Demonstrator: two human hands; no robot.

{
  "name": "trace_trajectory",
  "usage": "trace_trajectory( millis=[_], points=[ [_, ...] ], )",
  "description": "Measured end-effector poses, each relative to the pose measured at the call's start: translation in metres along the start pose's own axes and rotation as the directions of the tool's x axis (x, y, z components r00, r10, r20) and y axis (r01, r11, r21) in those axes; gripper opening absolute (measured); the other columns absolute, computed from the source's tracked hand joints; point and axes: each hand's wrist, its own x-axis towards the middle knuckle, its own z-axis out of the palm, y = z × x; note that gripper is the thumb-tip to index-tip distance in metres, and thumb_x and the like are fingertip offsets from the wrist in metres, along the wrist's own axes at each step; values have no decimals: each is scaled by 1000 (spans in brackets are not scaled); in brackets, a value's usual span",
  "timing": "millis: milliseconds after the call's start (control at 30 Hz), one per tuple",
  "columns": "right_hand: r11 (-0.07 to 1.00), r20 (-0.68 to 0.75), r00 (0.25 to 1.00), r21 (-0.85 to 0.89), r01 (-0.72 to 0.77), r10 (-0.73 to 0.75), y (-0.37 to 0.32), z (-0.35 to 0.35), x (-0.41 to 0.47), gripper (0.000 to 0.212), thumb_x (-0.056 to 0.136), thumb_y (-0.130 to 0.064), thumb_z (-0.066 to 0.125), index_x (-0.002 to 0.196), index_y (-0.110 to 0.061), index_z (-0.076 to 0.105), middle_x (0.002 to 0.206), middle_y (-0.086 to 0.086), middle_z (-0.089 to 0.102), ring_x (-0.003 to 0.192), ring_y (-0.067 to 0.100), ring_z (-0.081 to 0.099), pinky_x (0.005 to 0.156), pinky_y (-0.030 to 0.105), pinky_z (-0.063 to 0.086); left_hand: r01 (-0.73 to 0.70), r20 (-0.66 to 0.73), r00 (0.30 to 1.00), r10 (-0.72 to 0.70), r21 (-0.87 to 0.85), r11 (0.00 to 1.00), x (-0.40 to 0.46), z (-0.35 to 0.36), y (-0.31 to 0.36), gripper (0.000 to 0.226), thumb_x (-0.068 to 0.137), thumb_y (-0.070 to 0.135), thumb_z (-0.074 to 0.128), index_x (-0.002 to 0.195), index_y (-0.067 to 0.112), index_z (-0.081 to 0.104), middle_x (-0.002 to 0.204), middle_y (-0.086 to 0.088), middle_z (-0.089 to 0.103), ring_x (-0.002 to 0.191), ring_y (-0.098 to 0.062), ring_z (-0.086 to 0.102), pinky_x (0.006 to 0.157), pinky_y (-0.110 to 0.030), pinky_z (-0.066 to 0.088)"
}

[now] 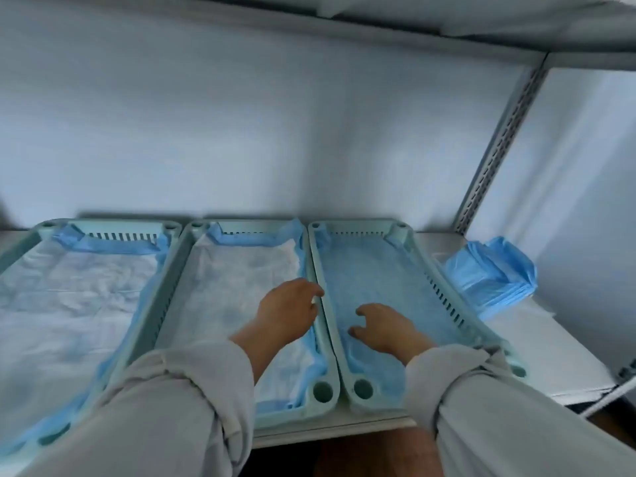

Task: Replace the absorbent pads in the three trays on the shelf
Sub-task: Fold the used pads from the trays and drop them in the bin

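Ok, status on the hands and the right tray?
Left hand open over the divide between trays. Right hand open, on the blue pad in right tray. Nothing in the way.

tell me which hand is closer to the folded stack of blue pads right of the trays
Right. The right hand rests in the right tray beside the stack of blue pads; the left hand is over the middle tray.
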Motion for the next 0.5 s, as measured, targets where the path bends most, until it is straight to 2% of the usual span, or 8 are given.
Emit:
trace_trajectory(
  millis=[67, 133, 200, 233, 300, 400, 500],
  points=[
    [999, 11, 1000, 32, -13, 12, -2, 9, 7, 45, 93, -40, 52, 131, -16, 51, 137, 6, 50, 125, 25, 48, 101, 35, 40, 1, 24, 1000, 0, -17, 1000, 8, 13, 6, 36, 96, 25, 43, 130, 29, 53, 134, 1, 49, 121, -18, 51, 101, -32, 42],
    [994, 15, 999, 101, -34, 32, -5, 15, 10, 33, 92, -41, 52, 107, -13, 64, 113, 9, 64, 105, 25, 59, 88, 32, 45, 18, 80, 997, -18, 5, 1000, 11, 23, 14, 37, 96, 33, 44, 131, 27, 51, 132, -2, 46, 116, -21, 55, 98, -33, 44],
    [969, 17, 999, 243, -47, 45, -3, 17, 14, 39, 94, -43, 49, 75, -11, 61, 74, 6, 60, 76, 22, 57, 70, 29, 41, 72, 140, 987, -75, 25, 997, 18, 30, 19, 44, 94, 42, 48, 134, 25, 47, 132, -5, 43, 117, -24, 54, 97, -35, 45],
    [951, 34, 998, 303, -53, 45, -2, 16, 16, 41, 95, -42, 48, 72, -10, 60, 67, 3, 54, 70, 19, 52, 67, 28, 38, 101, 154, 983, -103, 24, 995, 21, 33, 19, 45, 92, 43, 50, 134, 25, 46, 132, -6, 44, 117, -25, 54, 97, -35, 45],
    [933, 79, 996, 355, -66, 40, -5, 14, 17, 35, 95, -34, 51, 74, -9, 64, 70, 3, 53, 75, 18, 51, 71, 26, 38, 144, 160, 977, -141, -5, 990, 24, 33, 20, 44, 90, 38, 54, 131, 25, 46, 131, -7, 48, 112, -26, 57, 92, -36, 50],
    [949, 134, 990, 307, -73, 33, -14, 14, 19, 38, 95, -25, 50, 58, -17, 44, 64, 0, 45, 83, 18, 48, 76, 25, 37, 187, 172, 969, -174, -58, 981, 25, 33, 23, 41, 87, 29, 54, 127, 23, 47, 123, -8, 53, 99, -27, 62, 81, -37, 56],
    [965, 158, 987, 257, -59, 19, -19, 15, 20, 38, 95, -23, 48, 59, -17, 40, 71, 4, 48, 87, 19, 48, 79, 26, 36, 200, 183, 965, -188, -48, 979, 23, 31, 23, 39, 87, 27, 54, 125, 20, 46, 118, -9, 55, 97, -27, 62, 81, -38, 57]
  ],
)
